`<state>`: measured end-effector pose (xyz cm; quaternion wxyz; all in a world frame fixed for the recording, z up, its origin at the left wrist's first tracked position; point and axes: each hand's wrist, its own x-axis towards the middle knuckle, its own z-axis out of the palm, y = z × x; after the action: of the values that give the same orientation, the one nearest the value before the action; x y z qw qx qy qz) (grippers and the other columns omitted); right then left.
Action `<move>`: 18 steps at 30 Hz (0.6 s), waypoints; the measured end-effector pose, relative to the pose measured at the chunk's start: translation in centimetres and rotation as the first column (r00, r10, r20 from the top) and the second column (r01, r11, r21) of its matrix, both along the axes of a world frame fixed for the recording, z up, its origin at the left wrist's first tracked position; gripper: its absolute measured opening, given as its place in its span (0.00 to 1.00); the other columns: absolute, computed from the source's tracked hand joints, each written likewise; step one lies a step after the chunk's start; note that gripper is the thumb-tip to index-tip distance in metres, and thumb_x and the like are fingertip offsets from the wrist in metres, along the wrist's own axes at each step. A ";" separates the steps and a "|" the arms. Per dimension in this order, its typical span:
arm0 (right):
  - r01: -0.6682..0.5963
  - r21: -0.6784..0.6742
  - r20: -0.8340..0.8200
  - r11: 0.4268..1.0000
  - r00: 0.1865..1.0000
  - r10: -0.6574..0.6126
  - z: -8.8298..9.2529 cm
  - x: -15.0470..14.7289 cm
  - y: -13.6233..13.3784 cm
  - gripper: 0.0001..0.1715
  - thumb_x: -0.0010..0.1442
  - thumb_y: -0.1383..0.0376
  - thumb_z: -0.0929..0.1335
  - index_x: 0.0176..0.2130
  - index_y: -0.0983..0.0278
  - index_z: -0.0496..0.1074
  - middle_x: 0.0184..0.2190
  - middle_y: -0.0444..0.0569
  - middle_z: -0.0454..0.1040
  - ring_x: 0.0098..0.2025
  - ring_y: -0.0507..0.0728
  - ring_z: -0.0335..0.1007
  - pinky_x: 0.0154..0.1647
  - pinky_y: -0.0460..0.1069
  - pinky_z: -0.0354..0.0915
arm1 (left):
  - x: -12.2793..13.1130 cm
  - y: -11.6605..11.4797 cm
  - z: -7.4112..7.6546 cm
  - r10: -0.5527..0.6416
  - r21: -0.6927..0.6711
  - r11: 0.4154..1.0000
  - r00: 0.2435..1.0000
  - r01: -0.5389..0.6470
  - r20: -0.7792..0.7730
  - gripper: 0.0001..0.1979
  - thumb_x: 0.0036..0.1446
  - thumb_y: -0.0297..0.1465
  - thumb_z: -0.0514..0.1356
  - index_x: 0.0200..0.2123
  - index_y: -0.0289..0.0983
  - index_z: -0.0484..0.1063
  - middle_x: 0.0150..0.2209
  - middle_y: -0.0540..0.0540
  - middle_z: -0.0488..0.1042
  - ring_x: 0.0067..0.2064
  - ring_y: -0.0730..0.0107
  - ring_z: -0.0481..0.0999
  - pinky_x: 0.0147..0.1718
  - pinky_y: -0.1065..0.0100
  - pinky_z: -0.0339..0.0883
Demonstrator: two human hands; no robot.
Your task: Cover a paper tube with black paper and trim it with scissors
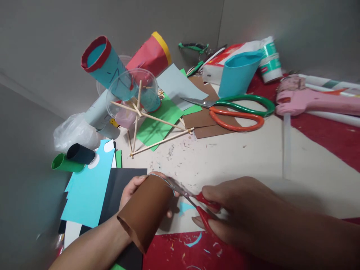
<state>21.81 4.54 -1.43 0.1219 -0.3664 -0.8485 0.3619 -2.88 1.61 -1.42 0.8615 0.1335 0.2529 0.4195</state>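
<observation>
My left hand [131, 189] is closed round a brown paper tube [147, 210], which lies tilted with its far end toward the table's middle. A thin light-blue edge shows along that far rim. In my right hand [239, 210] is a pair of red-handled scissors [206, 217], thumb and fingers in the loops. The blades are spread, and one meets the rim of the tube. Just below the blades lies a light-blue paper scrap [187, 207]. Most fingers of my left hand are hidden behind the tube.
Large scissors with green and orange handles [239, 108] lie on brown paper. A wooden stick frame [161, 142] stands near blue and red paper tubes. Blue sheets [87, 191] and small rolls are at left; a pink glue gun [315, 101] lies at right.
</observation>
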 end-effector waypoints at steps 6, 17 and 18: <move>-0.003 -0.010 0.050 1.000 0.999 0.003 0.5 -0.1 0.1 0.09 0.51 0.67 0.67 0.22 0.61 0.64 0.18 0.42 0.72 0.21 0.51 0.59 0.24 0.48 0.46 | 0.5 -0.6 0.6 0.041 -0.015 0.999 0.997 -0.043 -0.069 0.16 0.60 0.38 0.60 0.45 0.34 0.79 0.43 0.42 0.82 0.41 0.57 0.82 0.39 0.63 0.76; -0.024 -0.027 0.069 0.999 0.997 0.026 0.7 0.0 0.1 0.06 0.52 0.67 0.67 0.23 0.60 0.68 0.20 0.44 0.75 0.23 0.53 0.66 0.24 0.48 0.50 | 0.7 -0.8 1.3 -0.023 -0.015 1.000 0.985 0.021 -0.169 0.16 0.59 0.40 0.58 0.42 0.36 0.79 0.39 0.44 0.82 0.35 0.54 0.83 0.37 0.62 0.73; -0.024 -0.016 0.073 1.000 0.997 0.025 0.7 0.0 0.1 0.06 0.52 0.67 0.66 0.24 0.60 0.68 0.20 0.44 0.75 0.23 0.53 0.66 0.24 0.48 0.50 | 0.7 -0.7 1.4 -0.025 -0.013 1.000 0.986 0.023 -0.163 0.15 0.59 0.39 0.58 0.41 0.36 0.79 0.40 0.44 0.82 0.35 0.54 0.83 0.36 0.62 0.73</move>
<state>21.76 4.63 -0.71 0.0833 -0.3698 -0.8541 0.3560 -2.13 0.87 0.01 0.8436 0.1659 0.3233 0.3953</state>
